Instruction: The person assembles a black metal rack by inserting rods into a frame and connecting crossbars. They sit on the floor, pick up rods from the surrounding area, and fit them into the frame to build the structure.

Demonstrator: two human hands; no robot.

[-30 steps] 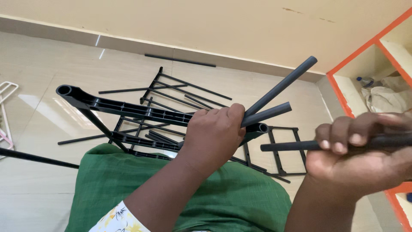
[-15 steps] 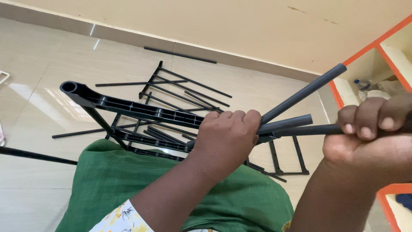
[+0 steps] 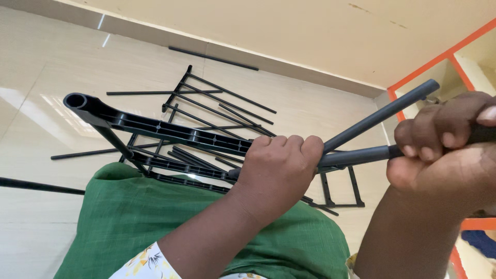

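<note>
Head view, nearest first: green cloth over the lap fills the bottom, with a flowered sleeve edge cut off by the frame. Left hand is closed in a fist around 2 grey tubes and the end of a black plastic frame bar; how the tubes sit inside the fist is hidden. Right hand is curled tight around a dark rod, its far end cut off at the right edge; the rod's tip seems to meet the lower grey tube, but the fingers cover the joint. Beyond, on the pale tiled floor, lie black rack panels and loose thin rods, one against the wall's base. An orange-edged shelf is partly hidden by the right hand.
</note>
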